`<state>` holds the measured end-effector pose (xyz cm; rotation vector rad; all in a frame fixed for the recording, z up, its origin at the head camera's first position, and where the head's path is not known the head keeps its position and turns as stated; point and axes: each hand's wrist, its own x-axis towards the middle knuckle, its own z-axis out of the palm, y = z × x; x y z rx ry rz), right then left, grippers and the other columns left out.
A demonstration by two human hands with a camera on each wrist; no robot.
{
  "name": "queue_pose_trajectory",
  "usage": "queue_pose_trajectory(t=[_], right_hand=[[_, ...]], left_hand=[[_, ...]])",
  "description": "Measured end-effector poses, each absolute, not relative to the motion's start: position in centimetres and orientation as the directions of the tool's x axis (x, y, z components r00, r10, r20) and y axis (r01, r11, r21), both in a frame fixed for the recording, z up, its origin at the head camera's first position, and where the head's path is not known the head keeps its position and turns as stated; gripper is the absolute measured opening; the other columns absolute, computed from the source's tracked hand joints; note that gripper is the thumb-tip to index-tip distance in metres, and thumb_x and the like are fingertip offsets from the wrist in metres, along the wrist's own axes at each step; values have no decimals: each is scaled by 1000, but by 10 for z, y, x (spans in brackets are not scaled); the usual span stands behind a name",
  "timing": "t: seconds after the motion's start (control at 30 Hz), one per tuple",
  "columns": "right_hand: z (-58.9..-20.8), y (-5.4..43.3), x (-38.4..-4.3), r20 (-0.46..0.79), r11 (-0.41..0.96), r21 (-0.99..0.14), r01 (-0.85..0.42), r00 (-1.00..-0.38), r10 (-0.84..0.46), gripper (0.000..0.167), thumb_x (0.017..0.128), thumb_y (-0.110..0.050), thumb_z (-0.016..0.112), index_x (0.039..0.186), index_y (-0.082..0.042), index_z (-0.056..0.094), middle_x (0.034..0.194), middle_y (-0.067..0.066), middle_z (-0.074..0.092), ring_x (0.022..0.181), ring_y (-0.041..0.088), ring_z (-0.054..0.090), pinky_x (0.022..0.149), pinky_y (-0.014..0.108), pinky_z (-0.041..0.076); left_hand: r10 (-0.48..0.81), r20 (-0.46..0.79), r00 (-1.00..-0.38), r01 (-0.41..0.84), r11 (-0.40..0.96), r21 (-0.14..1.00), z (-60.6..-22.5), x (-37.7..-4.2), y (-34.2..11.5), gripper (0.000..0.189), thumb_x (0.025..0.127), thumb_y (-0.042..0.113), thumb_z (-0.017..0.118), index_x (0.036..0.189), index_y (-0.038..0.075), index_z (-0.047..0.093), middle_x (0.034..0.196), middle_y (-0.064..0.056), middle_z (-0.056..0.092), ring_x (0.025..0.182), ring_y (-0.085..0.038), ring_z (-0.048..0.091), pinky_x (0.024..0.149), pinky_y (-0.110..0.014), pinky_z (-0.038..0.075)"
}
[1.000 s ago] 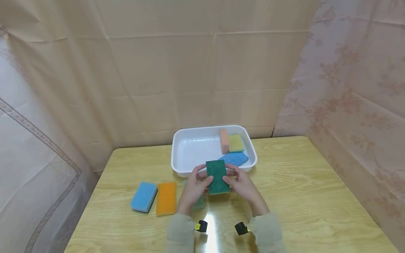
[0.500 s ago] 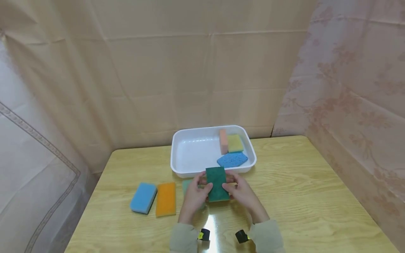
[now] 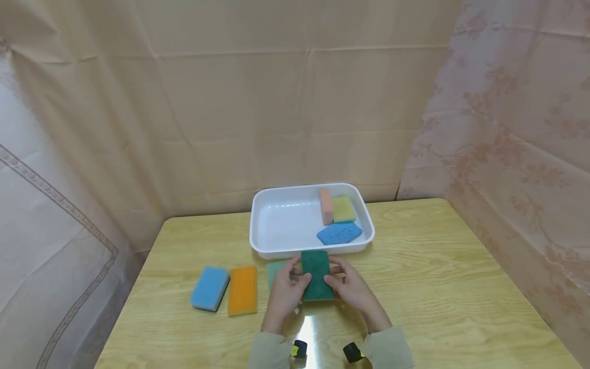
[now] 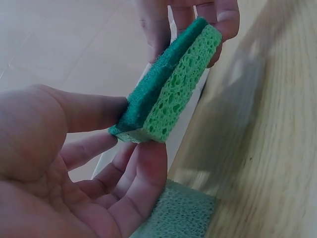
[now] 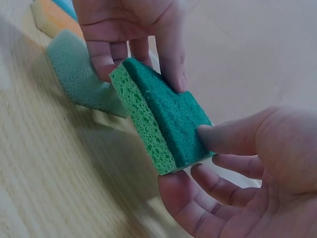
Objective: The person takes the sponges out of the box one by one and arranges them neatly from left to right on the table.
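Both hands hold one green scouring sponge (image 3: 316, 275) above the table, in front of the white tray. Its dark green scrub side faces up toward the head camera; the wrist views show a light green, porous layer (image 4: 181, 84) beneath. My left hand (image 3: 288, 289) pinches the left edge between thumb and fingers. On the right edge, my right hand (image 3: 352, 287) does the same, its thumb (image 5: 228, 136) on the dark face. A pale green sponge (image 3: 275, 271) lies on the table, partly hidden behind the left hand.
A white tray (image 3: 272, 248) at the table's back holds a pink sponge (image 3: 326, 206), a yellow sponge (image 3: 343, 209) and a blue speckled sponge (image 3: 339, 233), all toward its right side. Left of the hands, an orange sponge (image 3: 242, 290) and a blue sponge (image 3: 209, 288) lie on the wooden table (image 3: 461, 287).
Both hands have drawn the green scouring sponge back from the tray's front edge toward the body. The grip on it looks the same, and the blue speckled sponge is now fully uncovered.
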<state>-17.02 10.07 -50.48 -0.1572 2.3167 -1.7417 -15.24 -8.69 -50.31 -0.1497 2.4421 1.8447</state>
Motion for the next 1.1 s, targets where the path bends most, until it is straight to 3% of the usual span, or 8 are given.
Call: queue_pose_trajectory(t=[0.1,0.33,0.6,0.8,1.1], right_hand=[[-508,100,-171,-142,315,-946,71,-967,-209,42,98,-7,61,139,-11,53,117,15,59,84,22,62,70,36,58],[-513,101,-174,-171,337,-937,94,-963,-208,41,98,-6,61,138,-11,54,113,14,59,85,22,60,69,36,57],[-515,102,-174,-166,366,-927,77,-961,-219,43,98,-7,60,140,-10,52,111,13,59,80,21,59,64,36,56],[-518,102,-175,-154,386,-921,54,-960,-233,44,98,-6,60,141,-8,51,108,12,59,80,21,58,63,35,55],[-523,99,-181,-119,484,-875,-22,-958,-260,47,97,-8,63,142,-6,50,102,6,61,90,20,56,75,33,51]], left_hand=[[-45,-113,-993,-121,318,940,-505,-153,-85,54,95,22,68,146,15,49,111,-7,61,81,-17,60,71,-32,55],[-27,-107,-994,-109,373,921,-510,-154,-82,55,94,19,69,145,11,50,106,-7,59,77,-17,59,62,-30,55],[2,-72,-997,-61,498,865,-515,-155,-82,54,93,16,71,143,6,51,109,-8,64,88,-17,63,80,-37,56],[6,-66,-998,-52,549,834,-515,-157,-79,52,91,13,72,139,3,54,107,-8,64,88,-18,62,81,-41,55],[-4,-86,-996,-71,591,804,-512,-161,-79,50,92,11,70,137,-1,54,111,-13,66,99,-26,61,91,-49,52]])
